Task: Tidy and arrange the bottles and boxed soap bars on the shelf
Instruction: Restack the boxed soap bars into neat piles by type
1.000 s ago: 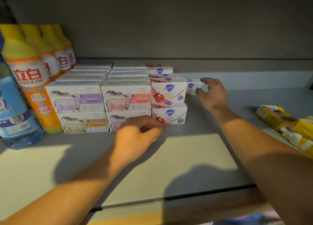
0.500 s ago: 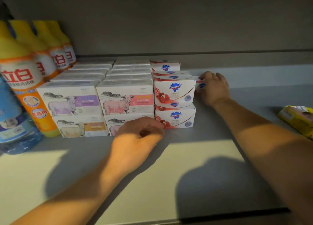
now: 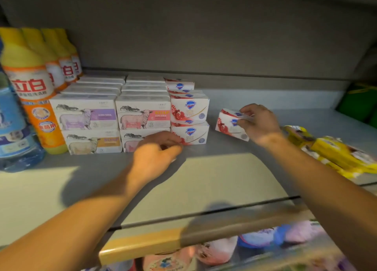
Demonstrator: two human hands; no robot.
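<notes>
The right hand point(image 3: 260, 123) holds a red and white soap box point(image 3: 231, 125). Its fingers curl over the top of the box and the thumb pinches the front. The box is tilted. I cannot tell if its low edge touches the shelf point(image 3: 204, 179) or sits just above it.

That box is apart from the red stack point(image 3: 189, 117), on the stack's right side, with a bare gap of shelf between them. The red stack is two boxes high at the front, and more of the same boxes sit behind it.

The left hand point(image 3: 157, 156) is in front of the red stack, low and a bit to its left. Its fingers are loosely curled and hold nothing. The fingertips are close to the bottom box of the stack, but I cannot tell if they touch it.

Just left of the red stack, touching it, are the sheep boxes point(image 3: 142, 117). They stand in two rows, two high, and go back to the wall. The front ones have pink, purple and tan labels.

Left of the sheep boxes stand the yellow bottles point(image 3: 30, 83) in a line going back. A blue bottle point(image 3: 12, 128) stands in front of them, at the far left.

Far to the right of the red stack lie yellow packs point(image 3: 334, 154) in a messy pile, past the right hand.
</notes>
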